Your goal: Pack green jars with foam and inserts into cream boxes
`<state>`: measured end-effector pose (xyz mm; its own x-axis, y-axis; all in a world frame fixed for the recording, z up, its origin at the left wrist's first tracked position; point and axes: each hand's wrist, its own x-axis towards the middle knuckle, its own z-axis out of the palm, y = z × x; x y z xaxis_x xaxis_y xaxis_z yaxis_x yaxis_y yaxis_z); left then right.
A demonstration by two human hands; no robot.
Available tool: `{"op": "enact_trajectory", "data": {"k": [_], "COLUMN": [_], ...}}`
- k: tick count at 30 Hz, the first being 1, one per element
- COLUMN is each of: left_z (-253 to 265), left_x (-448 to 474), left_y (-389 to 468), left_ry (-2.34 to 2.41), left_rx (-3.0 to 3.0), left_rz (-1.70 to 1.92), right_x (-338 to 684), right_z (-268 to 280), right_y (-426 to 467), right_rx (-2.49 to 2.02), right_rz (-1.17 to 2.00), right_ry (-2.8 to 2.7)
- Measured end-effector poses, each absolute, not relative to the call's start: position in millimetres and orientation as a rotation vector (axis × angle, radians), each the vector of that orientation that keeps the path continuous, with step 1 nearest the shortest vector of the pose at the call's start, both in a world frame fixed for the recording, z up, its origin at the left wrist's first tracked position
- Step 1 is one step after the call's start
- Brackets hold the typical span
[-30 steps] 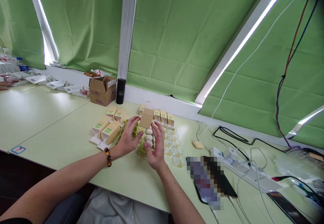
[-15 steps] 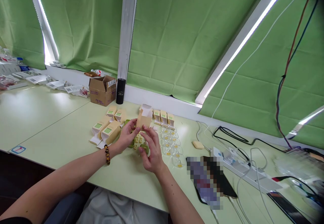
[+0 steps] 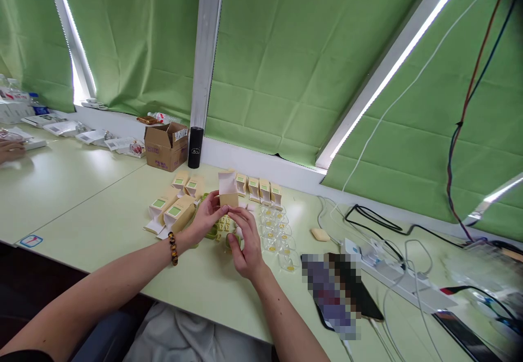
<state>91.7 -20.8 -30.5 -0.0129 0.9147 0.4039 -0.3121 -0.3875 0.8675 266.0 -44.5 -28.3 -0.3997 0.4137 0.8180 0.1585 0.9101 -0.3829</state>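
In my left hand (image 3: pixel 207 216) is a small cream carton (image 3: pixel 229 197), held upright by its lower part between thumb and fingers, with its white inner flap raised. My right hand (image 3: pixel 246 242) is open, its fingertips against the bottom right of this carton and its thumb apart, lower down. Close to that thumb is a green piece (image 3: pixel 227 243), partly covered; whether the hand touches it I cannot tell. Beneath the hands lie a sheet of small yellow stickers (image 3: pixel 224 225) and a green container (image 3: pixel 212 233). Several clear cups (image 3: pixel 269 231) with yellow dots stand to the right.
Cream cartons (image 3: pixel 180 209) stand on the left, and more cartons (image 3: pixel 265 190) form a row behind. A brown box (image 3: pixel 165 148) and a black tumbler (image 3: pixel 195 147) are at the back. Phones (image 3: pixel 335 294) and a power strip (image 3: pixel 396 275) lie right. Another person's hand (image 3: pixel 10 152) shows far left.
The carton in my left hand has shifted slightly left and turned, showing more of its inside. Another carton in the back row has come into view. Another person's hand has appeared at the far left.
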Motion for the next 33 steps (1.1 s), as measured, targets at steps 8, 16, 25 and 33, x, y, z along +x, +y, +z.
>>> {"op": "enact_trajectory", "data": {"k": [8, 16, 25, 33], "left_z": [-37, -31, -13, 5], "left_x": [84, 78, 73, 58], "left_y": [-11, -6, -13, -24], "left_ry": [0.832, 0.998, 1.168, 1.377], "left_rx": [1.226, 1.368, 1.580, 2.129], "left_rz": [1.705, 1.741, 1.556, 1.036], "right_x": [284, 296, 309, 345], "right_z": [-17, -5, 11, 22], "right_y": [-24, -28, -24, -11], "right_rx": [-0.686, -0.954, -0.904, -0.740], "right_rz": [0.066, 0.112, 0.263, 0.358], "right_ry": [-2.007, -2.539, -2.361, -1.761]}}
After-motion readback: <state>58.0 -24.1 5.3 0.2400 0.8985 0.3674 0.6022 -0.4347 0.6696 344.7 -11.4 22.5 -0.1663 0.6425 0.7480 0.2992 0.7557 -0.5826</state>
